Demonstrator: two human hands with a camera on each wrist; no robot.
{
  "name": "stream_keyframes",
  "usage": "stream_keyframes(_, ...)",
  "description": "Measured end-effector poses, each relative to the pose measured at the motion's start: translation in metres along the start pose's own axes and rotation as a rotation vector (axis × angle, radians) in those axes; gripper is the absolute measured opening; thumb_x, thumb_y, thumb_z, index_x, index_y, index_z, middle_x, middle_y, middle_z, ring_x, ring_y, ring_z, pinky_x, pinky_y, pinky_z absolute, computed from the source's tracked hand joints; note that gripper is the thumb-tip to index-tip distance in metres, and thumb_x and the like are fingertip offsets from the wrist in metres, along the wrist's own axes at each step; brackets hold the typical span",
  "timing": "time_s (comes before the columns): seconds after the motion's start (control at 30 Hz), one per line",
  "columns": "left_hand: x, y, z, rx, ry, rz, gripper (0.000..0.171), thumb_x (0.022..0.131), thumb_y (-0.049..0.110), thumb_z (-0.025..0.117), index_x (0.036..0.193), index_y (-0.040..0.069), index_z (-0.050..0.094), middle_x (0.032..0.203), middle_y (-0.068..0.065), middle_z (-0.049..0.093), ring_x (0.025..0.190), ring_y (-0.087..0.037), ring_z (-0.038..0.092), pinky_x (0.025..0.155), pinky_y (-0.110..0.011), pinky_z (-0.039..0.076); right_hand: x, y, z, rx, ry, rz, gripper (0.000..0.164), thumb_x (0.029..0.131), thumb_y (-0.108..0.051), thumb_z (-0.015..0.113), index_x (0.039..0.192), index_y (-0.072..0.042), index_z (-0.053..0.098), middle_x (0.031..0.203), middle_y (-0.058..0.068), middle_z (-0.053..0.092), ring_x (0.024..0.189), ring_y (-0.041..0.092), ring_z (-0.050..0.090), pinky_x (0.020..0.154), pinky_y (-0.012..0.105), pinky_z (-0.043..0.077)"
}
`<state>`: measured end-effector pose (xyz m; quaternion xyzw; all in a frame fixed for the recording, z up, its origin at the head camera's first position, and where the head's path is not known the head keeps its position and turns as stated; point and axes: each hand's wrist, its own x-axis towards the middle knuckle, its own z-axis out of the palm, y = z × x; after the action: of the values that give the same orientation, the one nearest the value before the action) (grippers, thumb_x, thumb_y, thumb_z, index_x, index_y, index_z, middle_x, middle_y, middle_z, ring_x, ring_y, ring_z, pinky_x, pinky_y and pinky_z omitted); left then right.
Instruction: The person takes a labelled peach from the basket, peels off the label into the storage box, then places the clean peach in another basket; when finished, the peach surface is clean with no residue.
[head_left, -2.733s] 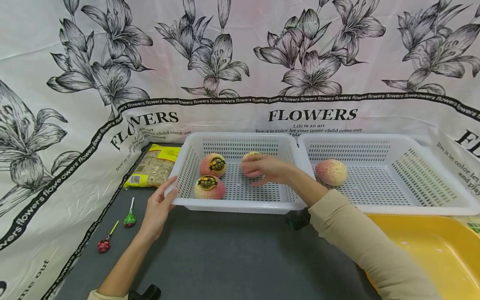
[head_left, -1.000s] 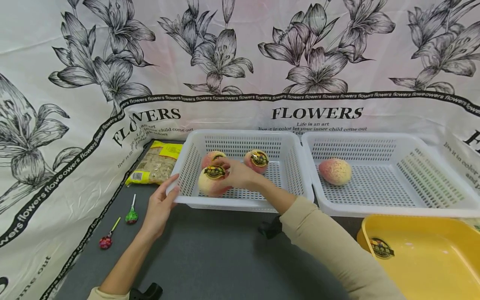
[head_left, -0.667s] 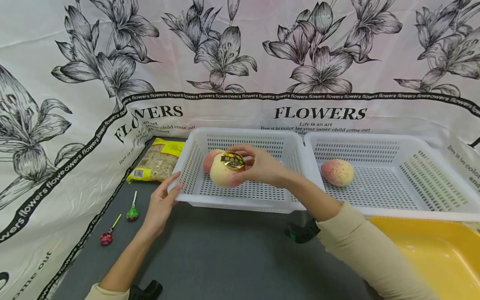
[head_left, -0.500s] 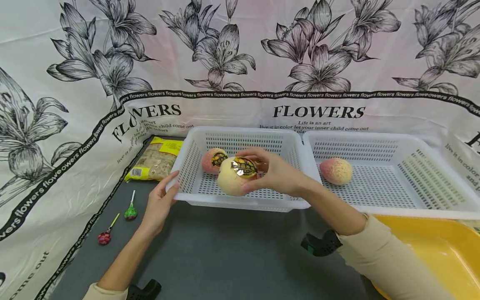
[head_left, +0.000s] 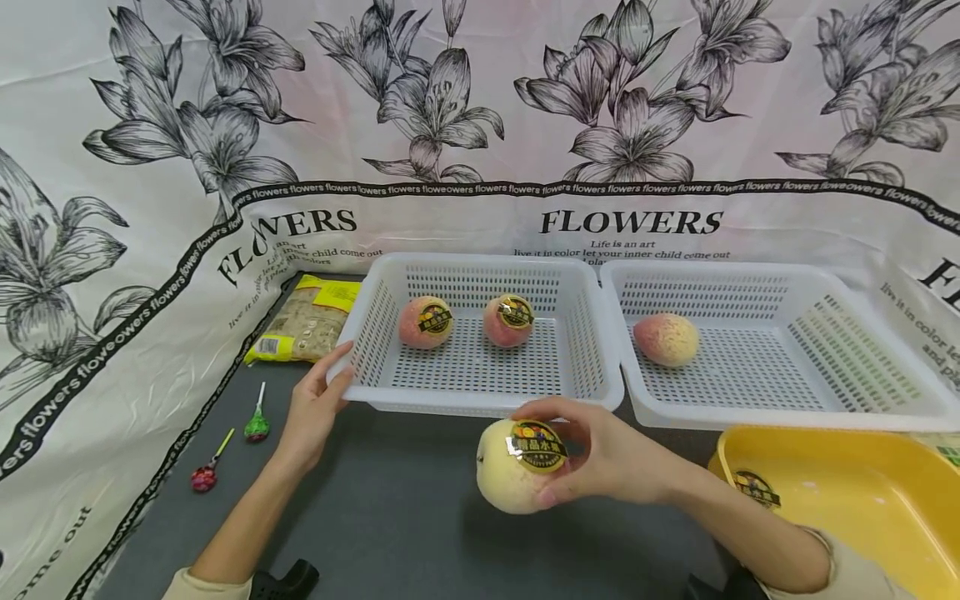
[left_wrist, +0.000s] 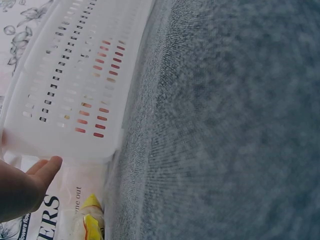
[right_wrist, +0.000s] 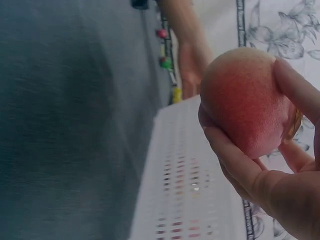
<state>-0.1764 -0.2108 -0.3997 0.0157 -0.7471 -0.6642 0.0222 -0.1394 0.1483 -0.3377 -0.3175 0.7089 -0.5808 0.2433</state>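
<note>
A pale yellow peach [head_left: 517, 467] with a black and gold sticker is in my right hand [head_left: 600, 454], over the grey table in front of the left basket. Its red side [right_wrist: 245, 100] shows in the right wrist view, with fingers and thumb around it. My left hand [head_left: 315, 408] holds the left front corner of the white perforated basket [head_left: 480, 402]; the left wrist view shows the thumb [left_wrist: 47, 172] against the corner. Two stickered peaches, a left one [head_left: 425, 322] and a right one [head_left: 508, 321], lie apart in that basket.
A second white basket [head_left: 787, 414] on the right holds one peach [head_left: 666, 340]. A yellow tray [head_left: 847, 483] with a loose sticker [head_left: 756, 488] stands at the front right. At left lie a yellow bag [head_left: 307, 321], a green lollipop [head_left: 257, 425] and a red lollipop [head_left: 204, 477].
My right hand set one peach down at the right in the left basket, picked up the front-left peach, and brought it out toward me. My left hand stays at the basket's corner.
</note>
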Motion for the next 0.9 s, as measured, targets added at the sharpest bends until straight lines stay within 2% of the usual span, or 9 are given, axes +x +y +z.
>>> stream_keyframes(0.1, 0.000, 0.000, 0.000, 0.003, 0.002, -0.001, 0.047, 0.103, 0.020, 0.044, 0.149, 0.014, 0.034, 0.149, -0.012, 0.031, 0.122, -0.027, 0.044, 0.086, -0.025, 0.045, -0.010, 0.010, 0.003, 0.015, 0.007, 0.027, 0.064, 0.077, -0.008, 0.080, 0.133, -0.005, 0.048, 0.130, 0.016, 0.047, 0.113, 0.036, 0.049, 0.080, 0.040, 0.052)
stream_keyframes(0.27, -0.001, 0.000, 0.000, 0.014, 0.010, -0.014, 0.048, 0.103, 0.022, 0.044, 0.149, 0.016, 0.034, 0.148, -0.011, 0.032, 0.120, -0.027, 0.045, 0.085, -0.023, 0.045, -0.022, 0.031, 0.004, -0.004, 0.018, 0.052, 0.065, 0.076, -0.010, 0.081, 0.133, -0.006, 0.049, 0.128, 0.016, 0.050, 0.109, 0.034, 0.052, 0.078, 0.039, 0.052)
stream_keyframes(0.57, -0.001, 0.002, 0.000, 0.024, 0.005, -0.018, 0.048, 0.103, 0.022, 0.045, 0.149, 0.017, 0.034, 0.148, -0.011, 0.031, 0.120, -0.027, 0.046, 0.083, -0.019, 0.045, -0.034, 0.066, 0.001, -0.158, 0.068, 0.065, 0.067, 0.074, -0.019, 0.083, 0.132, -0.011, 0.050, 0.127, 0.008, 0.052, 0.111, 0.027, 0.053, 0.085, 0.029, 0.047)
stream_keyframes(0.63, -0.001, 0.004, 0.001, 0.109, 0.027, -0.010, 0.047, 0.102, 0.023, 0.045, 0.148, 0.017, 0.036, 0.147, -0.012, 0.035, 0.116, -0.026, 0.048, 0.081, -0.019, 0.045, -0.036, 0.069, 0.001, -0.198, 0.071, 0.043, 0.068, 0.074, -0.022, 0.083, 0.132, -0.013, 0.049, 0.127, 0.006, 0.052, 0.112, 0.024, 0.053, 0.088, 0.028, 0.045)
stream_keyframes(0.73, -0.001, 0.010, 0.001, 0.337, 0.106, 0.046, 0.046, 0.101, 0.026, 0.048, 0.145, 0.014, 0.043, 0.138, -0.016, 0.046, 0.095, -0.029, 0.055, 0.068, -0.024, 0.044, -0.038, 0.071, 0.003, -0.238, 0.086, -0.001, 0.068, 0.074, -0.024, 0.083, 0.132, -0.015, 0.049, 0.127, 0.004, 0.053, 0.113, 0.021, 0.053, 0.087, 0.027, 0.045)
stream_keyframes(0.8, -0.001, 0.017, 0.003, 0.472, 0.176, 0.099, 0.046, 0.099, 0.027, 0.051, 0.142, 0.013, 0.046, 0.134, -0.019, 0.050, 0.092, -0.031, 0.057, 0.068, -0.031, 0.046, -0.039, 0.072, 0.005, -0.255, 0.094, -0.028, 0.068, 0.074, -0.025, 0.083, 0.132, -0.014, 0.049, 0.127, 0.004, 0.052, 0.113, 0.020, 0.052, 0.084, 0.028, 0.048)
stream_keyframes(0.83, -0.001, 0.020, 0.004, 0.496, 0.210, 0.139, 0.046, 0.098, 0.026, 0.053, 0.141, 0.011, 0.047, 0.134, -0.019, 0.050, 0.094, -0.032, 0.058, 0.072, -0.035, 0.048, -0.040, 0.072, 0.006, -0.260, 0.097, -0.039, 0.068, 0.074, -0.025, 0.083, 0.132, -0.013, 0.049, 0.126, 0.005, 0.052, 0.112, 0.019, 0.052, 0.080, 0.028, 0.049)
stream_keyframes(0.9, -0.003, 0.026, 0.007, 0.456, 0.247, 0.232, 0.046, 0.097, 0.021, 0.056, 0.140, 0.008, 0.048, 0.136, -0.017, 0.049, 0.107, -0.031, 0.056, 0.086, -0.039, 0.048, -0.040, 0.071, 0.008, -0.280, 0.103, -0.058, 0.068, 0.074, -0.026, 0.083, 0.132, -0.012, 0.050, 0.126, 0.005, 0.051, 0.111, 0.018, 0.051, 0.077, 0.029, 0.051)
